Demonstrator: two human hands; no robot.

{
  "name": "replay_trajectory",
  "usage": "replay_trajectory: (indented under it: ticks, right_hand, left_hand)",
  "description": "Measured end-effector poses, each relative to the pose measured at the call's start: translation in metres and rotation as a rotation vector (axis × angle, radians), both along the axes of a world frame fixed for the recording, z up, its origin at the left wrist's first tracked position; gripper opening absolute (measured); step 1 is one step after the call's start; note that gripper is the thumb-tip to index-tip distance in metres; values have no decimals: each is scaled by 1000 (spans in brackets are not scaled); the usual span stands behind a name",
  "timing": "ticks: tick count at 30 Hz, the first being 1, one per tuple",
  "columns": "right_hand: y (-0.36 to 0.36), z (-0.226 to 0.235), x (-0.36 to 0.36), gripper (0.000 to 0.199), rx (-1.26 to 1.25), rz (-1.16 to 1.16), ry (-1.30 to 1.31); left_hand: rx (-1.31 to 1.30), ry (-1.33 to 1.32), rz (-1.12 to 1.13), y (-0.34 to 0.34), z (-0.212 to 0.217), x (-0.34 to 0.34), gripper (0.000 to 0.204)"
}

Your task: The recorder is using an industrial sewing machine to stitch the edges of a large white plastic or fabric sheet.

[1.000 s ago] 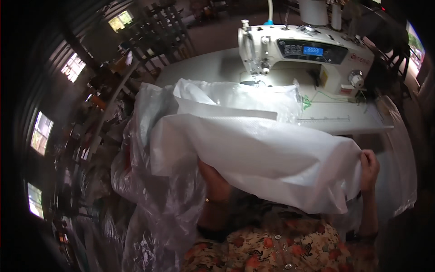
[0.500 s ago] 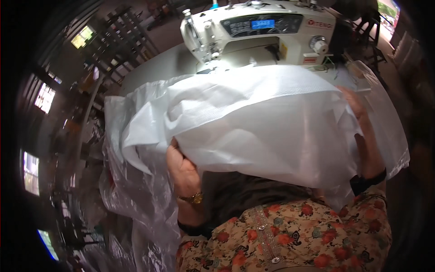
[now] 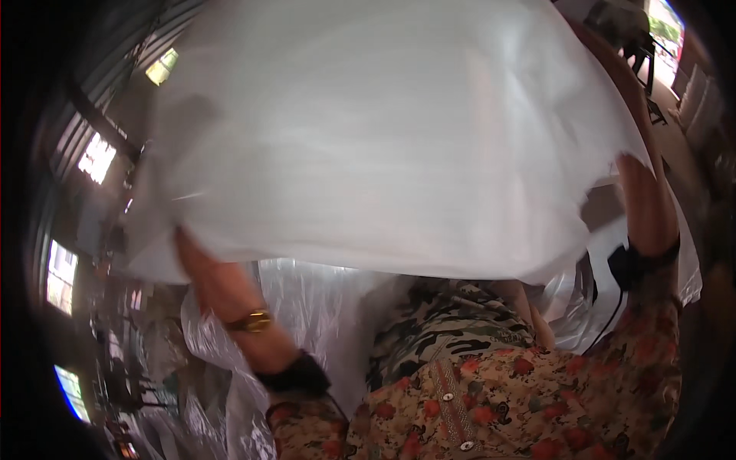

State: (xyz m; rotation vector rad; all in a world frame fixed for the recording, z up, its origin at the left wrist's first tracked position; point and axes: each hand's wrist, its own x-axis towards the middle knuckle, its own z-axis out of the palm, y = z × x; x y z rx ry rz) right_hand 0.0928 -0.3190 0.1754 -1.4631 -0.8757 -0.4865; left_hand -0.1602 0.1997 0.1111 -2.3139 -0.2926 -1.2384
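Note:
A large sheet of white, slightly translucent plastic-like fabric [image 3: 368,146] is held up in front of me, filling the upper middle of the view. My left hand [image 3: 195,261] grips its lower left part; the fingers pass behind the fabric and are hidden. A gold watch [image 3: 251,321] is on that wrist. On the other side, my right forearm [image 3: 652,215] reaches up along the sheet's right edge. My right hand [image 3: 609,61] is raised at that edge, largely covered by the fabric and blurred, so its fingers cannot be made out.
Crumpled clear plastic film [image 3: 314,299] hangs below the sheet, over the left of my lap. More film [image 3: 690,261] lies beyond my right arm. Camouflage-patterned cloth [image 3: 452,314] covers my lap. A dark stool-like frame [image 3: 652,77] stands at the far right.
Both hands have lifted and spread the white sheet upward and toward me, my left hand moving left. The sewing machine and its table, visible before, are now hidden behind it.

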Motion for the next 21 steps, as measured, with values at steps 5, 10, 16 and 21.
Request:
replay_trajectory:
  ticks: [5, 10, 16, 21]
  right_hand:
    - [43, 123, -34, 21, 143, 92, 26]
    - [99, 164, -32, 10, 480, 384, -979]
    - [162, 47, -30, 8, 30, -273, -1169]
    - [166, -57, -32, 15, -279, -31, -710]
  left_hand:
    - [99, -468, -52, -17, 165, -50, 30]
    - [-112, -543, -198, -46, 215, -93, 29]
    - [-586, -9, 24, 15, 77, -56, 29]
    - [-831, 163, 255, 35, -51, -86, 29]
